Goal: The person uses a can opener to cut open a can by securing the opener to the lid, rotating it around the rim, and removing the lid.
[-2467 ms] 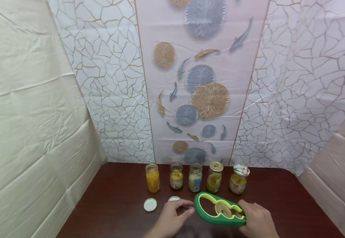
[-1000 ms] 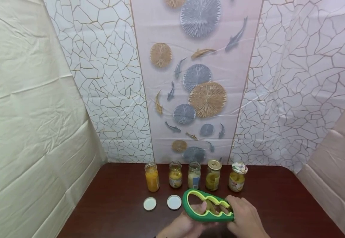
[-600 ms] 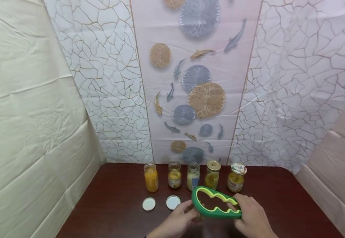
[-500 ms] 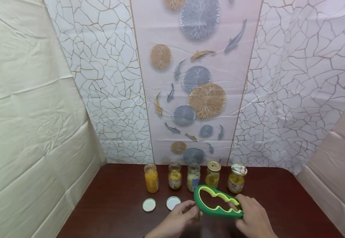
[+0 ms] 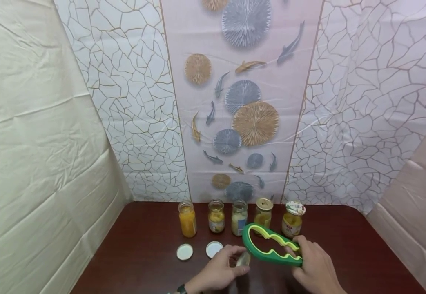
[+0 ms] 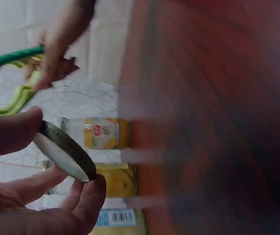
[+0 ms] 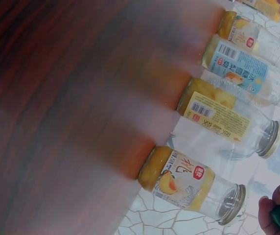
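Note:
My left hand (image 5: 216, 270) pinches a metal jar lid (image 5: 244, 259) by its rim between thumb and fingers. In the left wrist view the lid (image 6: 67, 151) is tilted, its pale inner face partly showing. My right hand (image 5: 315, 266) grips one end of a green jar opener (image 5: 268, 257) with lime-yellow scalloped inner edges. The opener is held above the table just right of the lid, apart from it, and its opening holds nothing. Behind it stand a gold-lidded jar (image 5: 263, 218) and a jar with a white patterned lid (image 5: 291, 225).
Three lidless jars stand upright in the same back row: an orange one (image 5: 188, 222), a yellow one (image 5: 217, 218) and a pale one (image 5: 239, 222). Two lids, one left (image 5: 185, 252) and one right (image 5: 214, 249), lie pale side up on the dark red table (image 5: 135, 253).
The lid was inside the opener; my left hand reached under it, and now holds the lid out to the left. The opener has shifted slightly up and away.

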Available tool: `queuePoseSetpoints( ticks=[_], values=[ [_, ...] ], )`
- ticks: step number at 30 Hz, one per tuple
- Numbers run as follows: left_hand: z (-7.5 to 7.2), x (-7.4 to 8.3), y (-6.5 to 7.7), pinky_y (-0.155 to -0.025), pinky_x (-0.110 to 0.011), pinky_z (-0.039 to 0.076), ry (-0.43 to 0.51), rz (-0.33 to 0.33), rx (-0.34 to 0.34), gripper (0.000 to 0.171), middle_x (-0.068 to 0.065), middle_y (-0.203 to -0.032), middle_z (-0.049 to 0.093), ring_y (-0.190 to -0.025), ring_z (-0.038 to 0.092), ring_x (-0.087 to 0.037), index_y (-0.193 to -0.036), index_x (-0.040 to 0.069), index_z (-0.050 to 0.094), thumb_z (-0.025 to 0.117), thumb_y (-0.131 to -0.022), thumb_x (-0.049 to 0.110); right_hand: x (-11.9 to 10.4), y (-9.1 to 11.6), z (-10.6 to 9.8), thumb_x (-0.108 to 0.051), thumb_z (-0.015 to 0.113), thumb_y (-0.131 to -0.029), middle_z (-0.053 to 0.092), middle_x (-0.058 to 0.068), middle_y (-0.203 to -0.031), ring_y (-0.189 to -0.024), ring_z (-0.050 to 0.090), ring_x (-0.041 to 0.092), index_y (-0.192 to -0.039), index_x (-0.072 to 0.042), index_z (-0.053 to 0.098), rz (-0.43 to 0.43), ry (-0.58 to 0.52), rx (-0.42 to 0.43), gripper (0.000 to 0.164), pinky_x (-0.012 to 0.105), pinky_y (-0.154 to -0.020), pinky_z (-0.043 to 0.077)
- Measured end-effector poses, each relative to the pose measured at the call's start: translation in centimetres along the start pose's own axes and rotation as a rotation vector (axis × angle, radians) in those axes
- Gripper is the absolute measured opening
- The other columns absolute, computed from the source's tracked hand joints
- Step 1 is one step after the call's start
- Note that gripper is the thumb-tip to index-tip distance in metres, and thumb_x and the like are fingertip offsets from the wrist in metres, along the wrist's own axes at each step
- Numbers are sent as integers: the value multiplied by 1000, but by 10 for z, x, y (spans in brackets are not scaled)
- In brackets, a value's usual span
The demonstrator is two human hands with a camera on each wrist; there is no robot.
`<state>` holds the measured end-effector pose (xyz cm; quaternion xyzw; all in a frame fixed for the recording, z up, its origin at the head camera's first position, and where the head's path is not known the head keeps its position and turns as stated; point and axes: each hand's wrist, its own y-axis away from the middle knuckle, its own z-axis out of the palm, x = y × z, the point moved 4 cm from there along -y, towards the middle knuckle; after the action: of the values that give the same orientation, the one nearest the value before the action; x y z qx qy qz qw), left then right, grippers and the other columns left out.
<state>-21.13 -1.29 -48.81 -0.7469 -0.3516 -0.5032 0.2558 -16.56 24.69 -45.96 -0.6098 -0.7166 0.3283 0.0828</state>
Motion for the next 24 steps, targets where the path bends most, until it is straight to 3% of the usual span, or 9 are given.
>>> queuePoseSetpoints(
  ticks=[5,11,16,20,24],
  values=[
    [2,-9,-15,-76,-25,49,-335,39,-66,41,7,-105,58,-93,52,-5,-131,18,69,78,-92,29,0,2,-2,-17,84,-79,49,-8,-66,-59,40,12,-96,-11,61,-24,-2,47,29,30,-51,33],
    [14,-19,-26,-73,-21,50,-678,22,-168,37,6,-106,58,-91,52,-3,-119,23,75,87,-84,27,1,3,-5,-14,84,-75,50,-7,-67,-59,40,12,-97,-11,62,-55,6,101,32,30,-49,33],
    [22,-22,-28,-68,-19,46,-797,35,-191,36,8,-95,56,-82,49,-3,-110,23,80,92,-76,25,1,4,-6,-13,83,-78,52,-9,-68,-59,41,11,-97,-12,63,-56,12,99,28,31,-49,34],
    [24,-17,-30,-65,-18,44,-838,79,-171,34,8,-90,58,-76,49,-3,-103,23,83,95,-71,25,1,6,-5,-13,83,-79,53,-9,-68,-59,43,11,-97,-12,63,-55,8,101,27,32,-50,36],
    [26,-16,-34,-64,-19,45,-851,53,-172,32,9,-90,59,-75,52,-4,-98,24,83,97,-69,25,1,6,-6,-13,84,-78,54,-9,-69,-60,44,11,-97,-13,63,-59,0,104,28,32,-50,36]
  ],
)
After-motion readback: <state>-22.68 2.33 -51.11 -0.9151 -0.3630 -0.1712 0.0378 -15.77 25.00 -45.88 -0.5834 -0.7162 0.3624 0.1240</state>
